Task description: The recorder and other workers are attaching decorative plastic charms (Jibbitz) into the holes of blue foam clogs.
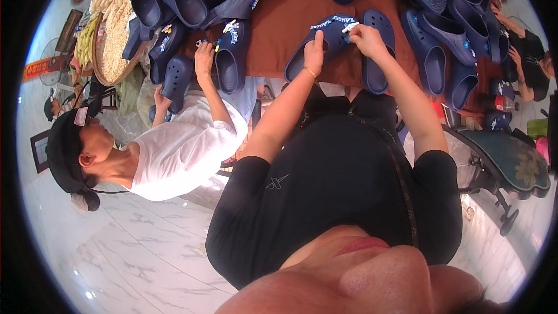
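A navy clog (334, 42) lies tilted at the near edge of the table, with blue lettered charms and a white charm (349, 27) on its upper. My left hand (314, 57) grips this clog by its side, fingers closed on it. At its toe end, my right hand (368, 41) pinches at the white charm; the fingertips partly cover the spot. Another navy clog (376, 78), its toe holes bare, lies just under my right wrist.
Navy clogs (433, 64) cover the right of the brown tablecloth (290, 6); more clogs (189, 3) pile up at the left. Close on my left, a person in a white shirt (180, 139) handles a clog. A round tray (116, 46) stands far left, and a chair (505, 154) at right.
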Tool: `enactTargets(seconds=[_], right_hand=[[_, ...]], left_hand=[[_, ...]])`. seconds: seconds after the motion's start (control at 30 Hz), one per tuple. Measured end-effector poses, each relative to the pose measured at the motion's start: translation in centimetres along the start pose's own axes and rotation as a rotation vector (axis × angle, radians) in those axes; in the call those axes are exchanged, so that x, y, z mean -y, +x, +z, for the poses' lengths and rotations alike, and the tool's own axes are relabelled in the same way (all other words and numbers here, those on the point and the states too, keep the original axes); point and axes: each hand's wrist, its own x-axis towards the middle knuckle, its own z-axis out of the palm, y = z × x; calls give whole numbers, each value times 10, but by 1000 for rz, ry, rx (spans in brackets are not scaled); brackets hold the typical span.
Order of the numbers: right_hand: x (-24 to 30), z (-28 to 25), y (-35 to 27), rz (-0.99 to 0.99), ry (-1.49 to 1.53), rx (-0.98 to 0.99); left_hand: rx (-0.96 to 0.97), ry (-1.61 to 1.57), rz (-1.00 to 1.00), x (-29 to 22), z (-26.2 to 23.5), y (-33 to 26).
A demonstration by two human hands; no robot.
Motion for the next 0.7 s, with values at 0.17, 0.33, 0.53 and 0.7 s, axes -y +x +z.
enactTargets(seconds=[0.17,0.33,0.53,0.7], right_hand=[[-11,23,6,44,142,6],[-34,50,-2,-118,57,-208],[-12,39,-8,-11,89,-56],[-14,32,4,142,93,41]], left_hand=[[129,-5,23,-22,-2,-7],[213,367,297,-28,6,-20],[174,328,281,-12,6,-19],[122,373,251,-17,10,-17]])
